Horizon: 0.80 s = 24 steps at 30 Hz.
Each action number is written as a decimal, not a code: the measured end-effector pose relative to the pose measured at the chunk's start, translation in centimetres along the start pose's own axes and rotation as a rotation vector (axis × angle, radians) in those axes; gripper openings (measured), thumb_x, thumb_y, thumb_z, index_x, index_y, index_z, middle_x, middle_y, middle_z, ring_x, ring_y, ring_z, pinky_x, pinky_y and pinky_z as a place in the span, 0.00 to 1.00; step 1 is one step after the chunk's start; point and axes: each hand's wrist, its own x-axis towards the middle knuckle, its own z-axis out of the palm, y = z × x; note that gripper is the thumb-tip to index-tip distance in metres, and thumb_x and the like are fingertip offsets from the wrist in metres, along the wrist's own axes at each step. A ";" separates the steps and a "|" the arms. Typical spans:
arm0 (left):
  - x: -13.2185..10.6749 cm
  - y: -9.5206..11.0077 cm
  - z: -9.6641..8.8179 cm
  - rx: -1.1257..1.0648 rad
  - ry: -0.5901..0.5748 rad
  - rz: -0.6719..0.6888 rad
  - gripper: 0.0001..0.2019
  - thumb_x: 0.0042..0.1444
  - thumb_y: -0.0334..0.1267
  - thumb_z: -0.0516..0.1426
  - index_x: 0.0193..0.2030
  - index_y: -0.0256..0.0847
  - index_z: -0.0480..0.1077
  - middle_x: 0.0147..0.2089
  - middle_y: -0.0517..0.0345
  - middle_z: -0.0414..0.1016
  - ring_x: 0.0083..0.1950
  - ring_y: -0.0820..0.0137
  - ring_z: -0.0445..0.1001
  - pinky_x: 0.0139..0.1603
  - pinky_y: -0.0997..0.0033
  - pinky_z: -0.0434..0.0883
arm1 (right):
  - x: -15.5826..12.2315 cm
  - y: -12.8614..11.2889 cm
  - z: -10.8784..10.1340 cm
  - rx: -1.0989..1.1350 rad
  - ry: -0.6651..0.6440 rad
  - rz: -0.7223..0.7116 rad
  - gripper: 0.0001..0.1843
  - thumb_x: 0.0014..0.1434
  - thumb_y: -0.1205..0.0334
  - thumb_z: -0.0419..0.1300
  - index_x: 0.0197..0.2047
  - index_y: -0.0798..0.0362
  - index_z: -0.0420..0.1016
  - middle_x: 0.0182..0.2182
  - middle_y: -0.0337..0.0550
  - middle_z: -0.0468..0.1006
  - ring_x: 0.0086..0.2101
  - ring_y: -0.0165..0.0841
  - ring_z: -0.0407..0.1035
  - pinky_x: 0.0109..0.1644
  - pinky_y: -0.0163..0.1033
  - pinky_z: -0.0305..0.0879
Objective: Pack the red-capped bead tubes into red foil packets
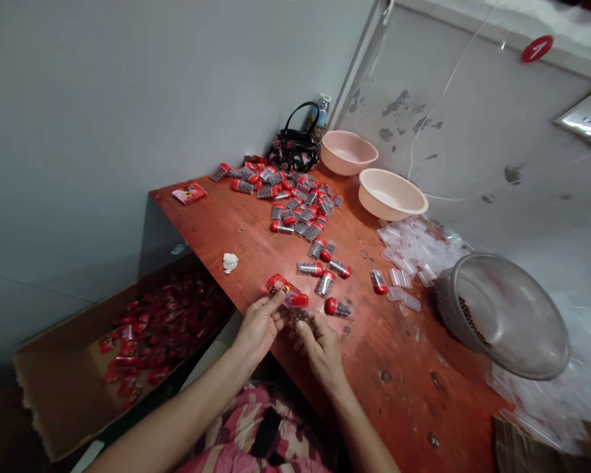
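My left hand (pixel 262 325) pinches a red printed plastic pouch (pixel 277 284) between thumb and fingers at the table's front edge. In my right hand (pixel 321 345) is a small clear tube with a red cap (pixel 298 300), its cap end touching the pouch. Dark little balls seem to show in the tube, though my fingers cover part of it. Just beyond my hands lie several loose red-capped tubes (pixel 325 284) filled with dark balls. Whether the tube is partly inside the pouch, I cannot tell.
A heap of filled tubes (pixel 295 203) lies farther back, near a black handbag (pixel 294 150) and two pink basins (pixel 393 195). To the right are empty clear tubes (pixel 411 246) and a grey basin (pixel 502 315) with dark balls. A cardboard box (pixel 64 394) of red packets stands left.
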 end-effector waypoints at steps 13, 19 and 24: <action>0.1 0.8 -0.2 0.375 -0.105 0.132 0.07 0.43 0.34 0.62 0.29 0.33 0.72 0.26 0.57 0.75 0.27 0.72 0.71 0.33 0.73 0.67 | -0.2 0.4 0.6 -0.081 0.014 -0.055 0.08 0.58 0.58 0.52 0.38 0.52 0.67 0.28 0.38 0.71 0.26 0.28 0.64 0.30 0.32 0.61; 0.0 1.1 -0.1 0.374 -0.126 0.116 0.08 0.42 0.34 0.62 0.30 0.34 0.72 0.25 0.58 0.74 0.26 0.72 0.70 0.29 0.74 0.66 | 0.0 0.6 0.9 0.158 -0.072 0.046 0.09 0.58 0.56 0.51 0.35 0.53 0.65 0.23 0.36 0.70 0.19 0.26 0.62 0.22 0.30 0.58; -0.1 0.5 0.1 0.249 -0.114 0.031 0.07 0.42 0.35 0.62 0.28 0.34 0.70 0.22 0.60 0.72 0.20 0.75 0.67 0.24 0.75 0.64 | 0.2 0.7 1.2 0.130 -0.014 0.024 0.09 0.57 0.56 0.52 0.34 0.53 0.65 0.23 0.36 0.70 0.20 0.26 0.62 0.22 0.30 0.58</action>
